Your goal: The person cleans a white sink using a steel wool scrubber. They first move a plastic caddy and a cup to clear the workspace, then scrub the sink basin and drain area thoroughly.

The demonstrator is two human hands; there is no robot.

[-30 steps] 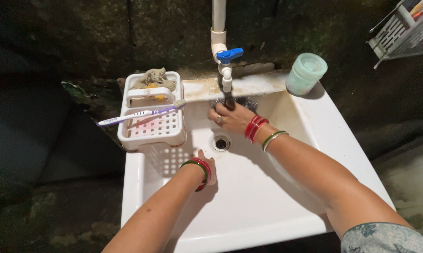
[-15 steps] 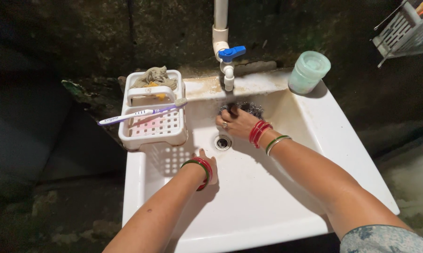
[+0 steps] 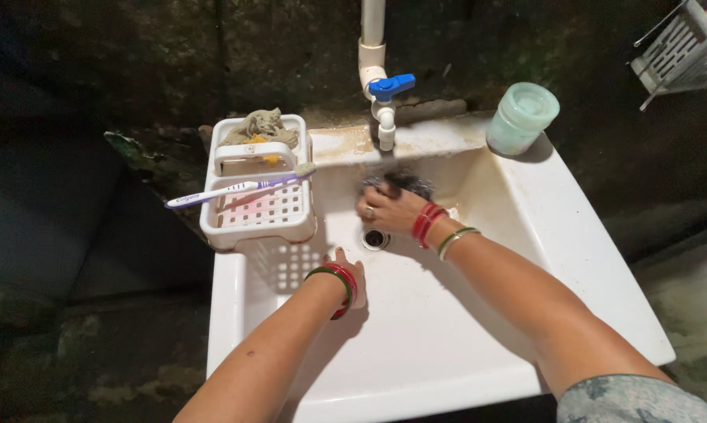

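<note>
My right hand [image 3: 386,208] presses a dark steel-wool scrubber [image 3: 404,182] against the back wall of the white sink [image 3: 447,329], just above the drain [image 3: 375,238] and below the white tap with a blue lever [image 3: 384,102]. Red and green bangles ring that wrist. My left hand [image 3: 346,274], also in red and green bangles, rests flat on the sink floor near the left wall, holding nothing.
A white slotted caddy [image 3: 259,211] hangs on the sink's left rim with a toothbrush [image 3: 236,186] across it and a rag [image 3: 259,127] at its back. A pale green cup [image 3: 522,119] stands upside down on the back right corner. A wire rack [image 3: 686,47] hangs at upper right.
My right hand with the scrubber has slid slightly down and right along the back wall, then back left toward the drain. The left hand has stayed put.
</note>
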